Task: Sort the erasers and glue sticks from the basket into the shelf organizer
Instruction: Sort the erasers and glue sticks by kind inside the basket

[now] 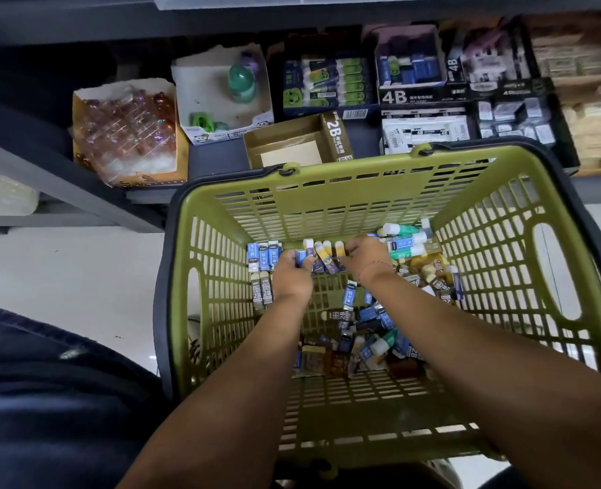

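Observation:
A green slatted basket (344,192) stands in front of the shelf, with several small erasers and glue sticks on its floor. Both my hands are deep inside it at the far wall. My left hand (293,273) grips a blue-sleeved eraser (301,257). My right hand (364,257) curls its fingers over a row of dark-sleeved erasers with white and yellow tips (327,255). Glue sticks with white caps (406,240) lie just right of my right hand. More blue erasers (263,255) stand in the far left corner, and loose ones (359,333) litter the middle.
On the shelf beyond the basket sit open cartons: an empty brown 2B box (292,146), a white box with a green bottle (221,97), a box of green-and-navy glue sticks (327,86), 4B eraser boxes (412,79) and a carton of clear wrapped items (129,132).

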### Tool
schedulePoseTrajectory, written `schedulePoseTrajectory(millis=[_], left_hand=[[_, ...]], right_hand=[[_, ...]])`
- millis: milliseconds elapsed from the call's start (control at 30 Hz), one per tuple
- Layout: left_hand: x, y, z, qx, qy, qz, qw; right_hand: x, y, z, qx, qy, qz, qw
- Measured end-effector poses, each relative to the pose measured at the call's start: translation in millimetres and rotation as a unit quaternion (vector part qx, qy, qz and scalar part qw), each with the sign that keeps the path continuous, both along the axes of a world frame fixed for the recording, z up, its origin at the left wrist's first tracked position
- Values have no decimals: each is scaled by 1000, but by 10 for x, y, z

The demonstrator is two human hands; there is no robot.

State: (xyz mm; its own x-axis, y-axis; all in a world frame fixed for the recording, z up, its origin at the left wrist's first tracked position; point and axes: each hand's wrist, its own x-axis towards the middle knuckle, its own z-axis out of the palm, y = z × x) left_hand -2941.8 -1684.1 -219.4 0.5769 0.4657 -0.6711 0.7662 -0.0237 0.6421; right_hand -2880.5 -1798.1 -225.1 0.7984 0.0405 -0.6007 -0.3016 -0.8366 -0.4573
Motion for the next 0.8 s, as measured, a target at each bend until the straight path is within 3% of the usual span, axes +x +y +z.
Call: schedulePoseTrajectory(millis=[200, 367, 533, 667, 800], left_hand=[[25, 69, 6, 9, -6, -48, 999], [-4, 42, -2, 31, -23, -25, 999], [-62, -10, 13, 36, -35, -7, 999], [-104, -31, 39, 42, -53, -3, 998], [-102, -80, 44, 20, -66, -24, 997]], right_hand=[[-27, 36, -5, 6, 6, 15, 1000], [-87, 6, -21, 29, -28, -3, 999], [-141, 111, -23, 92, 3, 23, 996], [-103, 140, 23, 161, -1, -66, 985], [-96, 104, 113, 240, 67, -92, 964]])
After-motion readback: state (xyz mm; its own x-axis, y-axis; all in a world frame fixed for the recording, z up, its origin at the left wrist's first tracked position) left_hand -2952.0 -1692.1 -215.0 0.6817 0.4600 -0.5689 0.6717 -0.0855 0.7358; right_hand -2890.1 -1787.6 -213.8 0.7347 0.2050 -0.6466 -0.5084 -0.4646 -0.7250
